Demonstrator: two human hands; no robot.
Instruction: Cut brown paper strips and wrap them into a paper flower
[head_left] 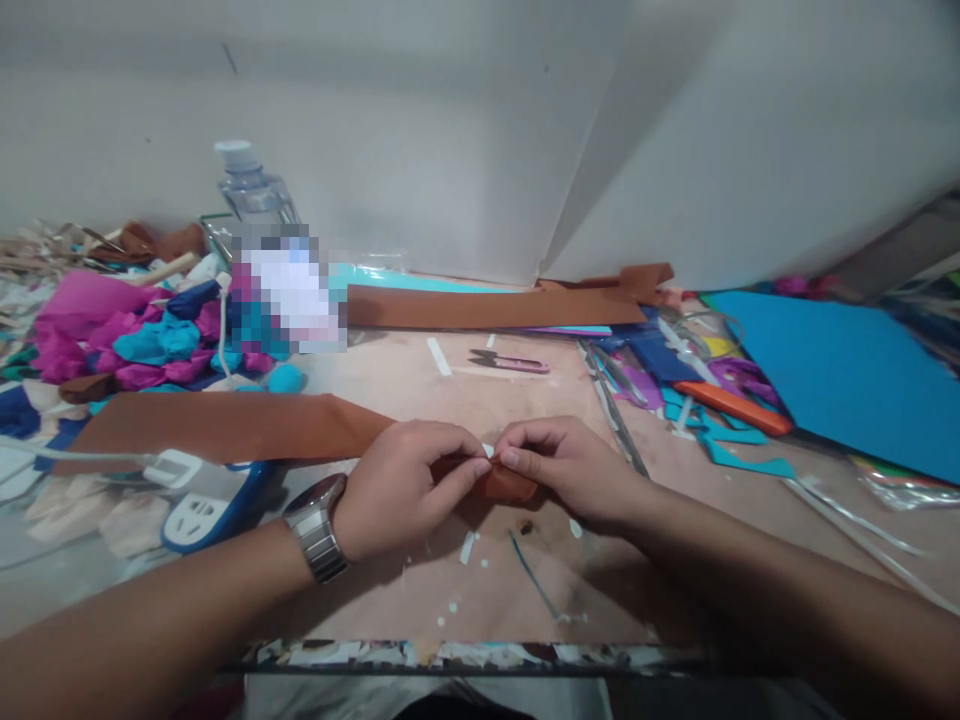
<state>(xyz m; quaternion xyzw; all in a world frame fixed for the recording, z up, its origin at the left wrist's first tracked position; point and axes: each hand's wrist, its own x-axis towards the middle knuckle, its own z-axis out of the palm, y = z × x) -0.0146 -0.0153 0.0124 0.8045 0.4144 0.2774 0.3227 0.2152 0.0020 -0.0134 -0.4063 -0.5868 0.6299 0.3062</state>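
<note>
Both my hands meet at the middle of the table over one end of a long brown crepe-paper strip (225, 425). My left hand (405, 485), with a metal watch on its wrist, pinches the strip's end with closed fingers. My right hand (559, 465) is also closed on it, and a folded brown bit shows under its fingers. The rest of the strip runs away to the left, flat on the table.
A heap of pink, blue and teal crepe paper (142, 335) and a water bottle (251, 190) lie at the left. A power strip (206, 495) sits near my left forearm. Thread snips (510, 361), another brown strip (495, 305), a blue sheet (847, 370) and coloured scraps lie beyond.
</note>
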